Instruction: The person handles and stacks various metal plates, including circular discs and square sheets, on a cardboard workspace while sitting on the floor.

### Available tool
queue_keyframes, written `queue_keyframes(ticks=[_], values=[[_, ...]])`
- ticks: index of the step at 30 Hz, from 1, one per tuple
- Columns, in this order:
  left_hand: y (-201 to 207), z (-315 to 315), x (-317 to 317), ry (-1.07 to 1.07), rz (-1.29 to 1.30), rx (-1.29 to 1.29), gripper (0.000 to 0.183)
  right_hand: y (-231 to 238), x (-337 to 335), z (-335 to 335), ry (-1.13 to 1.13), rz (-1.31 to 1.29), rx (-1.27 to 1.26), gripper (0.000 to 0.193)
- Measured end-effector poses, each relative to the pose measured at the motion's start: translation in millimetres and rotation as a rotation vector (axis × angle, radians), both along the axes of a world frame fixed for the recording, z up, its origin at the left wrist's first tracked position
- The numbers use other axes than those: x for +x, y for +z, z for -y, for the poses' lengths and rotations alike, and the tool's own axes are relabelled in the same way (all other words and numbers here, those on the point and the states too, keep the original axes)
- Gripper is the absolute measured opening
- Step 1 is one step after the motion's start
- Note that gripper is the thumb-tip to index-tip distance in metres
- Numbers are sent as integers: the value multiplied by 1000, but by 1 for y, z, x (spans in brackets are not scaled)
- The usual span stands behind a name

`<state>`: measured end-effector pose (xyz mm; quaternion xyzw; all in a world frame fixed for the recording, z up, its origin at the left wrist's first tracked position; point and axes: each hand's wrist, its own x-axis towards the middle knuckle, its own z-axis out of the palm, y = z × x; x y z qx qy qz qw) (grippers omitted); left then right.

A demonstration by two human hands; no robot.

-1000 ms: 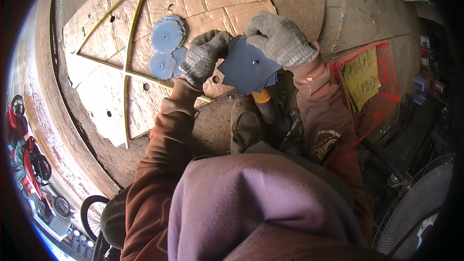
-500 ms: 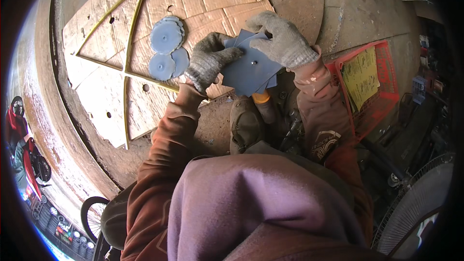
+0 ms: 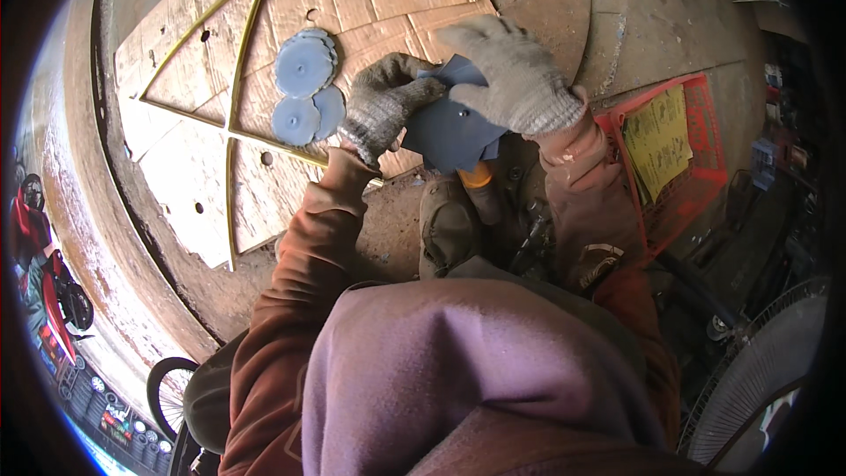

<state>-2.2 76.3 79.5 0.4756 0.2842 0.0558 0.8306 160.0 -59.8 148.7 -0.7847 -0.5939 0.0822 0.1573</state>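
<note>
A stack of blue-grey square sheets (image 3: 449, 137), which look like sandpaper, sits in front of me with a small metal bolt (image 3: 463, 113) at its middle. My left hand (image 3: 383, 106), in a grey knit glove, pinches the stack's left edge. Over the upper right of the stack is my gloved right hand (image 3: 511, 75), its thumb and fingers spread apart and partly covering the sheets. An orange-banded part (image 3: 476, 176) shows just under the near edge; what it belongs to is mostly hidden.
Scalloped blue-grey discs (image 3: 305, 66) lie in piles on flattened cardboard (image 3: 370, 0) at left. Brass-coloured metal strips (image 3: 231, 97) cross the cardboard. To the right stands a red plastic crate (image 3: 705, 137) with yellow-backed sheets (image 3: 656, 145). A fan (image 3: 758, 388) is at lower right.
My right hand has opened, its fingers spreading and its thumb lifting over the stack. The sheets have turned a little and look darker. My left hand stays at the left edge.
</note>
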Motion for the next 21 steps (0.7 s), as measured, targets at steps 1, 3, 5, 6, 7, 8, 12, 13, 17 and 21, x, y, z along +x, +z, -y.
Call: queue_keyframes(ticks=[1,3,5,6,7,8,12,13,17,21], values=[[1,0,1,-12,16,18,14,1,-5,-3,56,19,18,46],[0,-2,2,-45,5,72,16,0,-9,-5,118,17,25,46],[-1,-6,-2,-68,44,41,21,-5,-11,-6,131,-25,5,44],[-5,-10,-7,-76,93,-24,23,-6,-11,-5,132,-11,21,42],[-9,-13,-12,-85,141,-89,26,-7,-10,-3,134,3,37,39],[-14,-15,-16,-110,174,-45,44,-7,-9,-2,135,17,52,37],[-16,-15,-23,-37,235,-263,65,-12,-8,2,153,35,91,28],[-21,-15,-23,-14,252,-361,61,-12,-9,2,156,26,95,28],[-22,-15,-26,-13,247,-215,46,-12,-10,3,180,20,111,25],[-25,-15,-26,-68,352,397,35,-12,-12,3,175,43,150,25]])
